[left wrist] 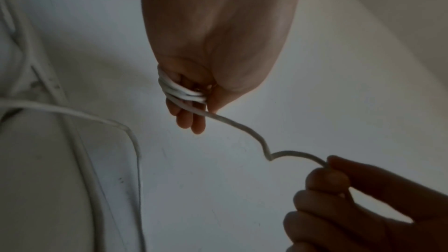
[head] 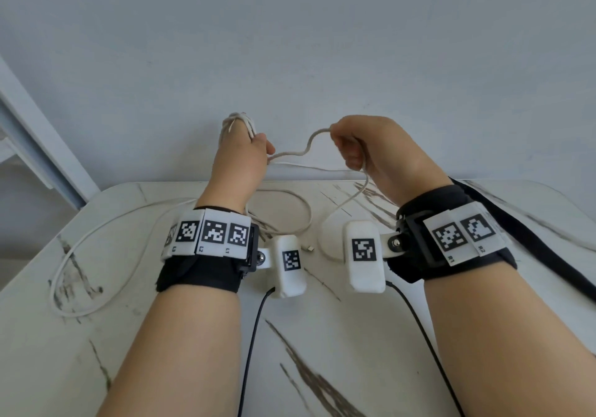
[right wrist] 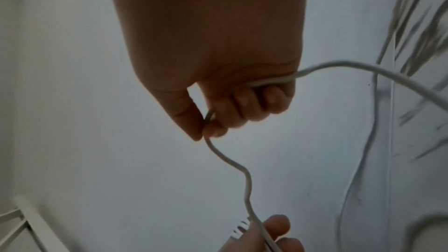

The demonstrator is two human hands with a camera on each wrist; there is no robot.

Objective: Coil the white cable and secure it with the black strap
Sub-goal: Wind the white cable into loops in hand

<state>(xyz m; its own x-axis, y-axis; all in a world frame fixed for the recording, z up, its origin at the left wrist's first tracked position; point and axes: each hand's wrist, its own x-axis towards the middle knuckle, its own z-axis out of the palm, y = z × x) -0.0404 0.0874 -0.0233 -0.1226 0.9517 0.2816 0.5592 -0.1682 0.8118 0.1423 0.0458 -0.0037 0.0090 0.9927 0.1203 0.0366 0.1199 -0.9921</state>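
Winding thin white cable [head: 292,153] around left hand [head: 244,155] fingers; right hand [head: 371,149] pinching kinked slack, strap seemingly unseen

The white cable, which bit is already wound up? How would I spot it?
Start at the marble table and look up to the two raised hands. The left hand has several tight white turns around its fingers: that bundle is the wound part. The rest of the white cable is single and loose.

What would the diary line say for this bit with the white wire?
step: coiling | left hand: white cable wound round fingers | right hand: pinching the cable, feeding it | rest of cable: slack on table | strap: not on
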